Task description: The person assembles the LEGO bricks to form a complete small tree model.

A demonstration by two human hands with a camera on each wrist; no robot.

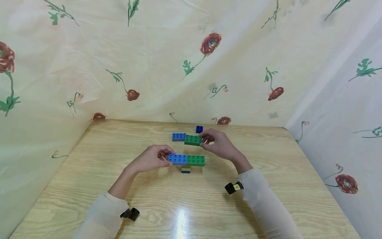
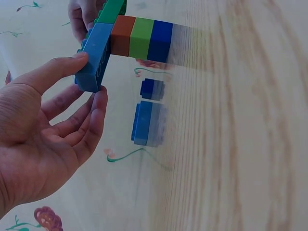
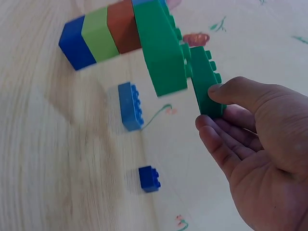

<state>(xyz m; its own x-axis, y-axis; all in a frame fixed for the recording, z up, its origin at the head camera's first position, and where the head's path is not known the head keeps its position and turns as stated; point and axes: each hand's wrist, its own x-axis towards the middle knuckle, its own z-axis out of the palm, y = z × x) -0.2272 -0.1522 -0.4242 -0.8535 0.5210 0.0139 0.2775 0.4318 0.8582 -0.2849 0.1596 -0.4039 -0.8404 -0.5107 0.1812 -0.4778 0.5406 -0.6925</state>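
A small tower stands on the table: a dark blue block [image 2: 160, 42] lowest, then a lime green block [image 2: 141, 38] and an orange-brown block [image 2: 122, 36]. Across its top lie a long blue brick [image 1: 177, 159] and a long green brick [image 1: 195, 160], end to end. My left hand [image 1: 153, 158] pinches the free end of that blue brick between thumb and fingers. Beyond the tower, my right hand [image 1: 219, 143] grips a second green brick [image 1: 193, 140] by its right end, holding it raised, studs up. In the right wrist view, thumb and fingertips close on this brick's end.
Toward the back of the table [image 1: 143, 132] lie another blue brick [image 1: 178, 136] and a small dark blue brick [image 1: 199, 129]. Flower-patterned cloth [image 1: 161, 59] rises behind the table's far edge and along both sides.
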